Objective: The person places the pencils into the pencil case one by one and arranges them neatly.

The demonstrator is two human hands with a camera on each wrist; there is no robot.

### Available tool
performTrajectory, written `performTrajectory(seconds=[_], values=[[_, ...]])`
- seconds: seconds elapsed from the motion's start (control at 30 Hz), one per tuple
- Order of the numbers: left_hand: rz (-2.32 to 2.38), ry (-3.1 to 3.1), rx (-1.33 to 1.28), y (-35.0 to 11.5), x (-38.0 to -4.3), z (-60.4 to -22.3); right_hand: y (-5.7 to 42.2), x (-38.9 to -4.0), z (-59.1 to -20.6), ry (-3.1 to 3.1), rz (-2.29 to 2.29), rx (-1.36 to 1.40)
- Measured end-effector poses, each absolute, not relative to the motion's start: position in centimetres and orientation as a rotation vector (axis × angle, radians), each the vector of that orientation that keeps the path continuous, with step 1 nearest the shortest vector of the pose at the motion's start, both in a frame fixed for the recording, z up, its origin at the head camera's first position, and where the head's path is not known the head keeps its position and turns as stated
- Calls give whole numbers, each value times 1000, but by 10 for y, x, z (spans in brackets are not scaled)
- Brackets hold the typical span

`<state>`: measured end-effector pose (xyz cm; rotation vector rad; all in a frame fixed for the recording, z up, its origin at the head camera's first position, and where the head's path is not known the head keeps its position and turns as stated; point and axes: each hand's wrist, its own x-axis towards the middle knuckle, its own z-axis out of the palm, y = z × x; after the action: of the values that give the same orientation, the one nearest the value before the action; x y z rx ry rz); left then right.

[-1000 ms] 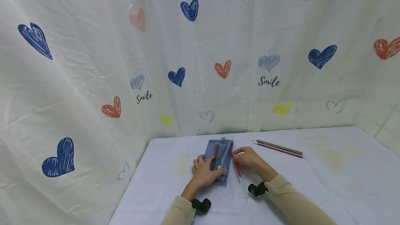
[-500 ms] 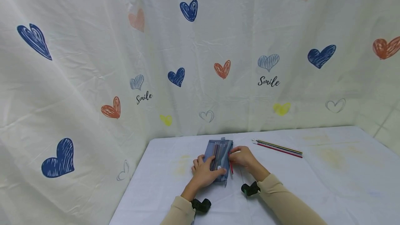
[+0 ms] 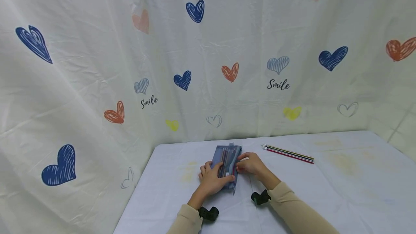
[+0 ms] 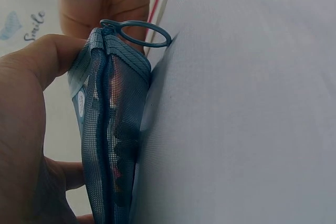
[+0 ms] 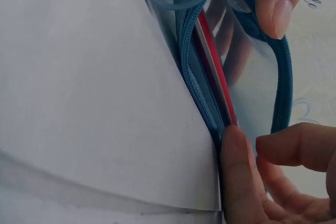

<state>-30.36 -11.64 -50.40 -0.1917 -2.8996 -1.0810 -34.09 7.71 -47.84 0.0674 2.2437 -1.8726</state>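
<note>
A blue mesh pencil case (image 3: 232, 154) lies on the white-covered table, with several pencils showing inside. My left hand (image 3: 212, 182) grips it from the left, thumb across its lower part. At the right side the zip is undone, and my right hand (image 3: 251, 164) is at that opening. In the right wrist view a red pencil (image 5: 218, 72) lies inside the gap between the zip edges. Fingertips of my right hand are on the pencil's near end, partly hiding it. A zip pull ring (image 4: 144, 32) hangs at the case's end in the left wrist view.
Several more pencils (image 3: 289, 154), with a red one (image 3: 287, 154) along the near side, lie in a bundle on the table right of the case. A white curtain (image 3: 208, 46) printed with hearts hangs behind the table.
My right hand has moved left to the case, and the red pencil has gone from beside it into the opening. The left hand keeps its hold on the case.
</note>
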Motion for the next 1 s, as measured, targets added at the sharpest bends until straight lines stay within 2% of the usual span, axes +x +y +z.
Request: performTrajectory(seconds=[0.33, 0.6, 1.0], values=[[-1065, -2906, -195, -118, -304, -504, 80, -338, -479, 2158, -1840, -140], [-1055, -2912, -197, -116, -303, -504, 92, -342, -481, 2060, -1900, -183], [-1106, -2901, -215, -117, -303, -504, 151, -354, -472, 2624, -1533, -182]])
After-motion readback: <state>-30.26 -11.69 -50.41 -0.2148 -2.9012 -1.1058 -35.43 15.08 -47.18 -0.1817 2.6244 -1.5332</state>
